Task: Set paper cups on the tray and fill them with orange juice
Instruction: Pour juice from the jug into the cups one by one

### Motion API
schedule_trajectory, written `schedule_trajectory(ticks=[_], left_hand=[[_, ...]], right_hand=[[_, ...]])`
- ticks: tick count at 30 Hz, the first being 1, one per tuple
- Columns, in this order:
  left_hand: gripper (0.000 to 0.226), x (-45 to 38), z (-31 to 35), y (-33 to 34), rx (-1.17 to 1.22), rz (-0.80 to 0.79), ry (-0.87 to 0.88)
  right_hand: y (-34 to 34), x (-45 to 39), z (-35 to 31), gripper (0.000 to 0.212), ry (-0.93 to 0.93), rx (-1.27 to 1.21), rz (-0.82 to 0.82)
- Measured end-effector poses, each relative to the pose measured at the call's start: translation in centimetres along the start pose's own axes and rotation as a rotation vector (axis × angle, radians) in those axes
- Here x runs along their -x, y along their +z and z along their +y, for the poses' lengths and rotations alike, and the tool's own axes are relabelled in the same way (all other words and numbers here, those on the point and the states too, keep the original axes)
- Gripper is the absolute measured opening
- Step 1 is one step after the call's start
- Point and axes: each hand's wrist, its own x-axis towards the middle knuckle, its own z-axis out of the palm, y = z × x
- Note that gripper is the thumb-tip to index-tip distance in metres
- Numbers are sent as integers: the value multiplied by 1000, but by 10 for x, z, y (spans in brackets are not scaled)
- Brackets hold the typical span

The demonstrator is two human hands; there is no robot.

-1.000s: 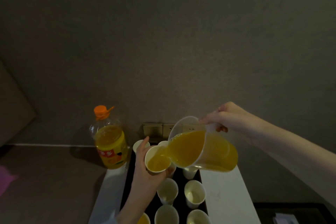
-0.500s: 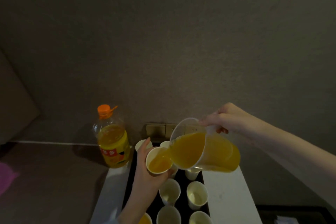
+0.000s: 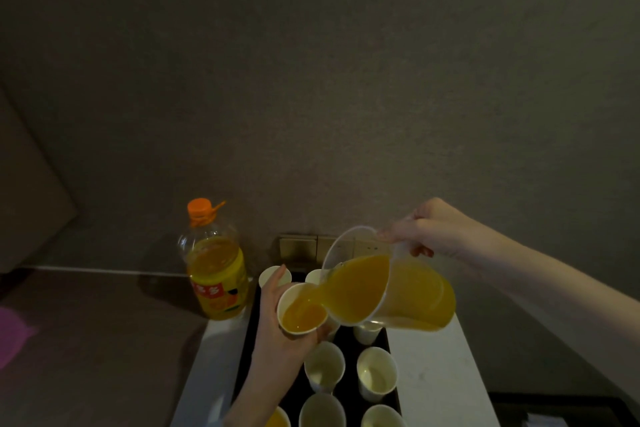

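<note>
While its label shows red characters too blurred to read, the orange-capped juice bottle [image 3: 216,265] stands at left on the white table [image 3: 436,378]. Left hand [image 3: 277,340] grips a paper cup [image 3: 302,312] above the black tray [image 3: 349,340]; right hand [image 3: 427,230] tilts a clear pitcher [image 3: 384,279], its spout at the cup's rim, pouring orange juice.

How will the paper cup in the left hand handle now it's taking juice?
The paper cup probably squashes if gripped hard; its wall looks thin. About half full, it likely feels heavier and may slop when tilted. The left hand wraps it from behind.
</note>
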Motion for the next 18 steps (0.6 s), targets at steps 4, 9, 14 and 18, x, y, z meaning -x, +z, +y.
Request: schedule_trajectory(ticks=[4,9,14,18], left_hand=[[103,0,0,-1,6,-11,9],[107,-1,3,0,15,12,9],[107,-1,3,1,35,24,14],[107,0,2,-1,26,17,17]], right_hand=[[-1,0,1,24,-3,-11,-18],[-2,0,2,24,-2,-24,-18],[-2,3,2,27,-1,-50,-28],[-1,4,6,25,26,-97,5]])
